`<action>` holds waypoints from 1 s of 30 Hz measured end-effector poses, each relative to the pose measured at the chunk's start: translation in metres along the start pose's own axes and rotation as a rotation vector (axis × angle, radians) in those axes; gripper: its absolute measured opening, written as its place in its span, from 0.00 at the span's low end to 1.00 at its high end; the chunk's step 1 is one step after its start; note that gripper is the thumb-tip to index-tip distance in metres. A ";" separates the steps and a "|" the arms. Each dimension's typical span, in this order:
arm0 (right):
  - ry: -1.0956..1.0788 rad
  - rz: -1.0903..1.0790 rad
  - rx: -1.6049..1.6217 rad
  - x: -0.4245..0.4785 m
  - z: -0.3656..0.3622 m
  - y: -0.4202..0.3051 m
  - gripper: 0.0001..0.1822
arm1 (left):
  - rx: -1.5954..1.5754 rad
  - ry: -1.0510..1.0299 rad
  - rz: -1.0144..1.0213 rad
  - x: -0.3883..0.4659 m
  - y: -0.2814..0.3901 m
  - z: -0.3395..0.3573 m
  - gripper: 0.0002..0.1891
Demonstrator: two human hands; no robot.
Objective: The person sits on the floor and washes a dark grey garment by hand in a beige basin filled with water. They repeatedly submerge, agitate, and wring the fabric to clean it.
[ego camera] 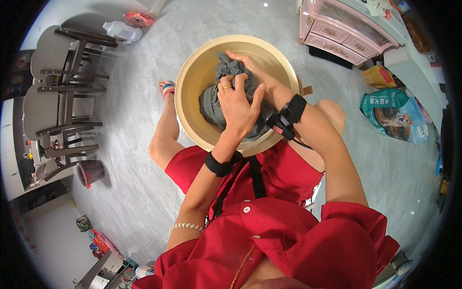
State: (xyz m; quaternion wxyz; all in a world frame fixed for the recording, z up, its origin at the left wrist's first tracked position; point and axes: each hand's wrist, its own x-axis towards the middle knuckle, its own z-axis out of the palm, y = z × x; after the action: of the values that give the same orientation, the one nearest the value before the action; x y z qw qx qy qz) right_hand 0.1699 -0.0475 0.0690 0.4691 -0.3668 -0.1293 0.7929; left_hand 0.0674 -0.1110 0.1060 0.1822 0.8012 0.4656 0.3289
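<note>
Wet grey garment (213, 112) lies bunched inside a cream plastic basin (186, 90) between the person's knees. A gathered, elastic-looking band shows on its left side. My left hand (238, 106), with a gold ring, is on top of the cloth with bent fingers gripping into it and the thumb apart. Beyond it, my right hand (249, 64) looks wet and cups the far right side of the bunched cloth, fingers pointing up-left. Part of the right hand is hidden behind the cloth. Some water appears to be in the basin's bottom, mostly covered.
Grey tiled floor (133, 108) surrounds the basin. Dark-framed chairs (68, 104) and a small waste bin (90, 173) stand left. A white plastic jug (122, 31) is at upper left. On the right are a pink cabinet (339, 32) and a green bag (386, 104). Black straps circle both forearms.
</note>
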 end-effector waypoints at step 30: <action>0.587 -0.015 -1.544 0.026 -0.032 0.034 0.33 | 0.599 -0.654 -0.336 0.059 -0.132 0.017 0.32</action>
State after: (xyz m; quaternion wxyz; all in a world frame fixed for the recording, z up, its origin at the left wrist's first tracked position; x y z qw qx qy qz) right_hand 0.1632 -0.0481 0.0162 0.1049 -0.7772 -0.5126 0.3496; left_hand 0.0173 0.0065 0.0367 0.1307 0.7936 0.5812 -0.1234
